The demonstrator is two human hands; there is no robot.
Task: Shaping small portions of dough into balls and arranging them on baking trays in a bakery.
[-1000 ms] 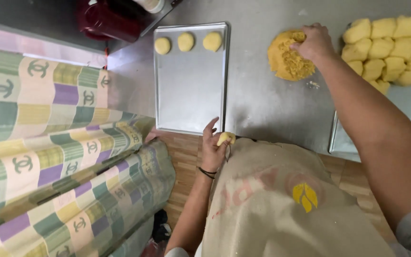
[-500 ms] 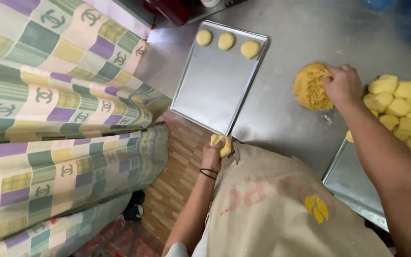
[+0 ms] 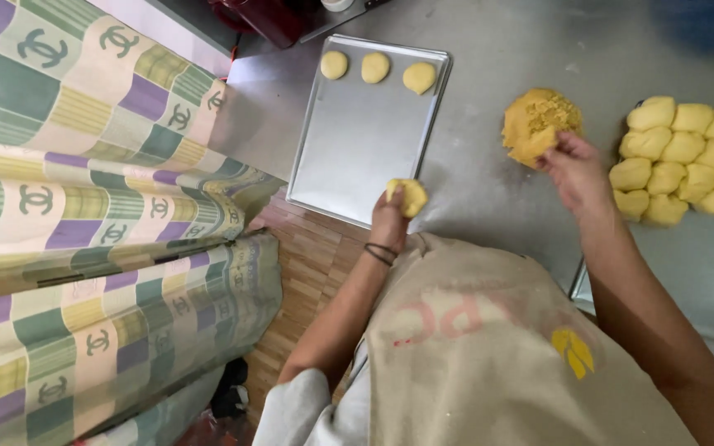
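My left hand (image 3: 392,216) holds a small piece of yellow dough (image 3: 411,196) over the near edge of a metal baking tray (image 3: 357,157). Three flat round dough pieces (image 3: 373,69) lie in a row along the tray's far edge. My right hand (image 3: 576,169) pinches a bit off a crumbly orange-yellow filling mass (image 3: 537,124) on the steel table. To the right of it lies a cluster of several pale yellow dough balls (image 3: 687,158).
A checked patterned cloth (image 3: 84,206) covers stacked things at the left. A dark red appliance (image 3: 270,16) stands beyond the tray. I wear a beige apron (image 3: 489,355). A second tray edge (image 3: 582,289) shows near my right forearm. Wooden floor (image 3: 307,264) lies below.
My right hand has pulled back from the filling mass with a pinch of it. My left hand has lifted its dough piece toward the tray's near edge. The camera view shifted.
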